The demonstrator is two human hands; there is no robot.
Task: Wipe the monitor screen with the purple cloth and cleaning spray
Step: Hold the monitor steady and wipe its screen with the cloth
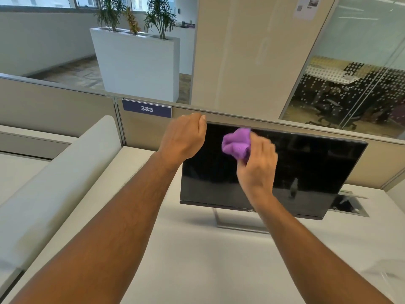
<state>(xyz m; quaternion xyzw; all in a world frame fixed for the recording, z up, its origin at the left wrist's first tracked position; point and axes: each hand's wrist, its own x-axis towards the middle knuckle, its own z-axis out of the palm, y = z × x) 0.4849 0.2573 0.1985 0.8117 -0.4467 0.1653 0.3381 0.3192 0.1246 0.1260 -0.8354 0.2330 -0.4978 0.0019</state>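
The purple cloth (236,144), soft and crumpled into a loose wad, lies pressed against the upper middle of the monitor (306,167), whose screen is flat, glossy and black with faint reflections. The right hand (257,165) holds the cloth, its grip clamped around the bunched fabric. The left hand (183,139) holds the monitor's top left corner, fingers curled over the thin edge. The monitor stands tilted on a slim metal stand (232,224) on the smooth pale desk (197,260). Just right of the screen, a rectangular metal-rimmed cable box (350,207) is set into the desk, lid raised, its contents too dark to tell. Behind, a beige partition (65,110) carries a blue "383" label (146,108); beyond it, a tall white rectangular planter (138,66) holds spiky green plants (160,16).
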